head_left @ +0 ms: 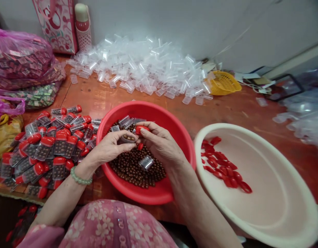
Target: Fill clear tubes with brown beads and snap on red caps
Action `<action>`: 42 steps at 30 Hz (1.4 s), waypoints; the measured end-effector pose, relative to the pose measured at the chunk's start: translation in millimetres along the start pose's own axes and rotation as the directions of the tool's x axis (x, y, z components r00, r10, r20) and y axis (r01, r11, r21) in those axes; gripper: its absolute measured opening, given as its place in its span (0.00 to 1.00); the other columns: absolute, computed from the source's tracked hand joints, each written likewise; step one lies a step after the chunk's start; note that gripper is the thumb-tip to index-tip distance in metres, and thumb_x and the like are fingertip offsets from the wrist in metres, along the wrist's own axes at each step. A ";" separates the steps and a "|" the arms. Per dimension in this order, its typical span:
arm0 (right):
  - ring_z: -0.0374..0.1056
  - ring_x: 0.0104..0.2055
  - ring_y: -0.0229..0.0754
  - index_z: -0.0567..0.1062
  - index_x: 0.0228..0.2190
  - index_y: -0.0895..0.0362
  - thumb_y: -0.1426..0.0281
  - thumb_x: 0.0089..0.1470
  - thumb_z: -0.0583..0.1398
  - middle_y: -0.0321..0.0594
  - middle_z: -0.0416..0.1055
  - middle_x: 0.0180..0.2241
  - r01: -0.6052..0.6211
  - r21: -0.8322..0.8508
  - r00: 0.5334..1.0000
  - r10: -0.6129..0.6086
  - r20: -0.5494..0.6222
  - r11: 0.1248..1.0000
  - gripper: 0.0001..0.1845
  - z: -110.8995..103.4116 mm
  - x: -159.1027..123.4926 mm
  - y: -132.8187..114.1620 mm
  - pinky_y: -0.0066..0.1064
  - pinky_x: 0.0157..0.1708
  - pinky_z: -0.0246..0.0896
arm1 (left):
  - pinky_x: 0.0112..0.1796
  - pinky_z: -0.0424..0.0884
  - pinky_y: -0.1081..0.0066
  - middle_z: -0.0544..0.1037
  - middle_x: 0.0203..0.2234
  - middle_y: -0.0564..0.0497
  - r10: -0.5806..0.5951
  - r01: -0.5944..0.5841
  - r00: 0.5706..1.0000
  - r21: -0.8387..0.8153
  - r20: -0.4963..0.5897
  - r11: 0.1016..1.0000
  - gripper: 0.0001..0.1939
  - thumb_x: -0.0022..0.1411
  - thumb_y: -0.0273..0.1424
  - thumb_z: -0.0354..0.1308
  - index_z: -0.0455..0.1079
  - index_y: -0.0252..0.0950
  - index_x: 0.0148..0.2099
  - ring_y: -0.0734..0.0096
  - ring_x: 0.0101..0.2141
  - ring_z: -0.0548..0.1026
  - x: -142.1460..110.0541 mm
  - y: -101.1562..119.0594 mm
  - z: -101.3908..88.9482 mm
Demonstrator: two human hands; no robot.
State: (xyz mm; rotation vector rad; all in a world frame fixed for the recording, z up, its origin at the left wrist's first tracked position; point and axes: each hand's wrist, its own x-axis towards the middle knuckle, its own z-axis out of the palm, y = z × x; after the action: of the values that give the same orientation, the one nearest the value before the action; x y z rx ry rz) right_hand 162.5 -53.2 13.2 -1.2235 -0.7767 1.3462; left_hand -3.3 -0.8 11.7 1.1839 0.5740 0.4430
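Observation:
My left hand (113,146) grips a small clear plastic container (128,138) filled with brown balls, its open end facing me. Close beside it, my right hand (161,142) pinches a red cap (141,129) between thumb and fingers; the cap is apart from the container's mouth. Both hands are above a red basin (146,199) holding many brown balls (133,172). One clear container (146,162) lies on the balls, and several more are at the basin's far side.
Capped, filled containers (61,143) are heaped on the left. A cream basin (272,179) with red caps (226,168) stands right. Clear containers (148,69) pile along the wall, beside a yellow basket (223,83). Plastic bags (22,62), a patterned bag (57,24) and a bottle (83,29) stand back left.

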 end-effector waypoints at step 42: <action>0.75 0.32 0.39 0.79 0.34 0.52 0.71 0.49 0.67 0.36 0.80 0.32 0.381 -0.634 0.888 -0.458 0.047 0.673 0.07 -24.4 -14.9 -13.3 0.32 0.35 0.69 | 0.34 0.64 0.73 0.71 0.26 0.55 -0.158 0.158 0.987 0.120 -0.012 0.980 0.06 0.57 0.27 0.57 0.69 0.32 0.39 0.76 0.28 0.68 6.6 -6.3 4.7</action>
State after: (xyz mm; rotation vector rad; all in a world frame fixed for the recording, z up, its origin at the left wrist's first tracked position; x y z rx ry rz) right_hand 187.3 -69.8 23.0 -1.4934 -1.4045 0.6197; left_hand 5.0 -2.3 5.8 1.2422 0.6996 0.2772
